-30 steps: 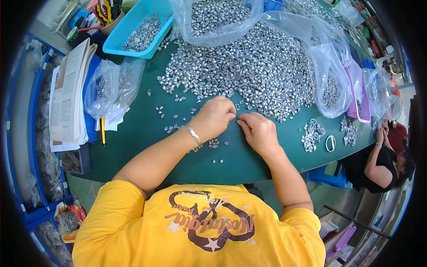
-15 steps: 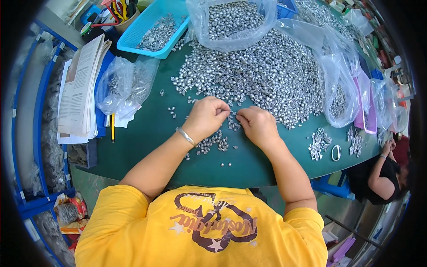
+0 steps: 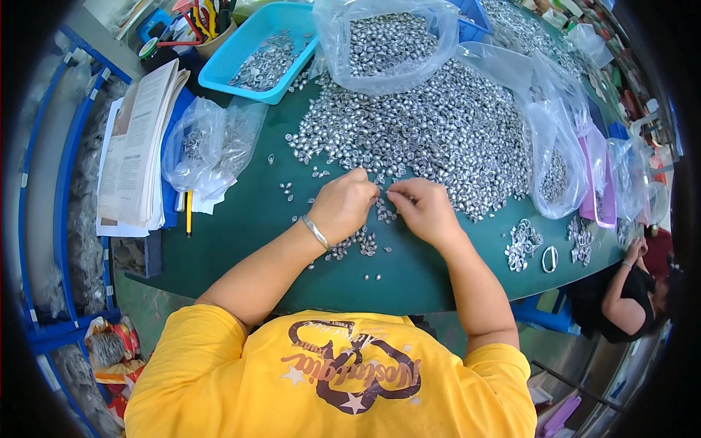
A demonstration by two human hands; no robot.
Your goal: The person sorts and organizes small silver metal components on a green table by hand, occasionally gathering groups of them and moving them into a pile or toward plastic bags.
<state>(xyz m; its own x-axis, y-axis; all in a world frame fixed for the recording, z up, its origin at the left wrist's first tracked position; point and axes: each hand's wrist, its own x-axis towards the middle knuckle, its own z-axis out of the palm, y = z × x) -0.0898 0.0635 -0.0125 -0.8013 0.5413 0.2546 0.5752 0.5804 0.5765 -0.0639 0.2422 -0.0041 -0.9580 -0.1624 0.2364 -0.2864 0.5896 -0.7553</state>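
Silver pieces [image 3: 438, 139] heap just beyond both closed pinches, right hand [image 3: 429, 212] nearer than left hand [image 3: 342, 207]; anything gripped, cannot tell.

A stack of papers [image 3: 131, 160] kinda hogged the left side, yellow pencil [image 3: 189, 215] near it, and blue shelving [image 3: 58, 336] stood further left.
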